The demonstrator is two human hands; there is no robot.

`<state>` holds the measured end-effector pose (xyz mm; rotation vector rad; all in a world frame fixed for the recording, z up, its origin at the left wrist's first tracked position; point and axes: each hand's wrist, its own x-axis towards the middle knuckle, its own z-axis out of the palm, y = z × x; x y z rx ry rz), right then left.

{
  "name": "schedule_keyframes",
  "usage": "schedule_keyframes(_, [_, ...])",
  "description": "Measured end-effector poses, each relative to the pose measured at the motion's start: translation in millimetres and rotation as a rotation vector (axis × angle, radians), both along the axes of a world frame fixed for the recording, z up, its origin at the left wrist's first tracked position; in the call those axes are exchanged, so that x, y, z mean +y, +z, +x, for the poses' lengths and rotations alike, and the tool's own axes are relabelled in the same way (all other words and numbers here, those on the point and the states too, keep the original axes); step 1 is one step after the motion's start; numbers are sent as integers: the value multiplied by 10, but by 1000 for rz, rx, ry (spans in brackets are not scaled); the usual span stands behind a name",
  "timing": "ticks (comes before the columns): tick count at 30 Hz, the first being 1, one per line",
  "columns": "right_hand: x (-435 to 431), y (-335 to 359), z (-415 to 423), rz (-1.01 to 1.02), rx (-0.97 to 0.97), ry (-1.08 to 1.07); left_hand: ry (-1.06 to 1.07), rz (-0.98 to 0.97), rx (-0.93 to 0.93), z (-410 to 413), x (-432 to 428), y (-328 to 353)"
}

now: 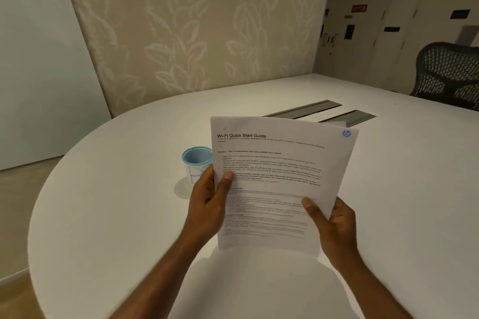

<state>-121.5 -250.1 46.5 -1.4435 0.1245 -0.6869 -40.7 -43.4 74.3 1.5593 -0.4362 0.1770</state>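
Observation:
A white printed sheet (pixel 280 163) headed "Wi-Fi Quick Start Guide" is held up above the white table (pixel 116 215), facing me. My left hand (pixel 207 204) pinches its left edge, thumb on the front. My right hand (pixel 334 225) grips its lower right edge, thumb on the printed side. The corner of a second sheet seems to show behind its top right. The fingers behind the paper are hidden.
A blue-rimmed paper cup (pixel 197 163) stands on the table just left of the sheet, behind my left hand. Two grey cable slots (pixel 311 109) lie in the tabletop beyond. A black mesh chair (pixel 448 72) is at the far right. A patterned wall panel (pixel 194 28) stands behind.

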Motion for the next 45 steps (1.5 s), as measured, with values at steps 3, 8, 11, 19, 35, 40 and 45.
schedule_keyframes(3, [2, 0, 17, -8, 24, 7, 26, 33, -7, 15, -14, -25])
schedule_keyframes(8, [-45, 148, 12, -44, 61, 66, 101, 102, 36, 25, 1, 49])
schedule_keyframes(11, [-135, 224, 34, -35, 109, 48, 55, 185, 138, 33, 67, -6])
schedule_keyframes(19, [-161, -209, 43, -53, 364, 133, 47, 340, 403, 58, 137, -518])
schedule_keyframes(35, [-249, -432, 56, -687, 518, -182, 188, 505, 355, 19, 145, -844])
schedule_keyframes(40, [-478, -258, 558, -945, 369, -228, 196, 503, 343, -15, 141, -837])
schedule_keyframes(45, [-583, -213, 1070, -1152, 585, -52, 210, 492, 357, -49, 120, -834])
